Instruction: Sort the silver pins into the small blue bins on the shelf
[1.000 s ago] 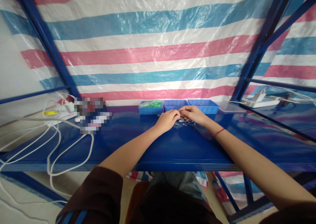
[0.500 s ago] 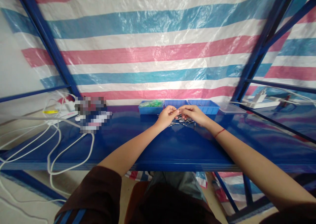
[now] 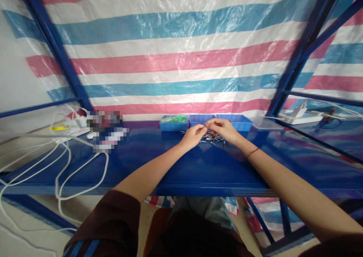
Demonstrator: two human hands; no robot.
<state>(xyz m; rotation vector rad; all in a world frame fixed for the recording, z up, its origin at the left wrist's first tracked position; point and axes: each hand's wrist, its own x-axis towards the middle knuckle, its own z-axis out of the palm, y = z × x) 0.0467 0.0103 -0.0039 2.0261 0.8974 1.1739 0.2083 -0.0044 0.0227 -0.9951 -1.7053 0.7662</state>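
Note:
Both my hands meet over a small pile of metal pins (image 3: 212, 137) lying on the blue shelf (image 3: 198, 166). My left hand (image 3: 193, 135) is pinched closed, its fingertips touching those of my right hand (image 3: 222, 130). My right hand is also pinched, with a red string around its wrist. What the fingertips grip is too small to make out. Just behind the hands stand three blue trays: the left tray (image 3: 172, 123) holds green pieces, the middle tray (image 3: 198, 119) and the right tray (image 3: 238, 121) show little inside.
White cables (image 3: 61, 162) loop over the shelf's left end beside a blurred object (image 3: 105, 131). A clear plastic lid (image 3: 266, 124) lies right of the trays. Blue frame posts (image 3: 295, 68) rise at both sides. A striped tarp hangs behind.
My hands rose slightly off the pile and the fingertips came together; the left hand turned from resting on the pins to pinching against the right.

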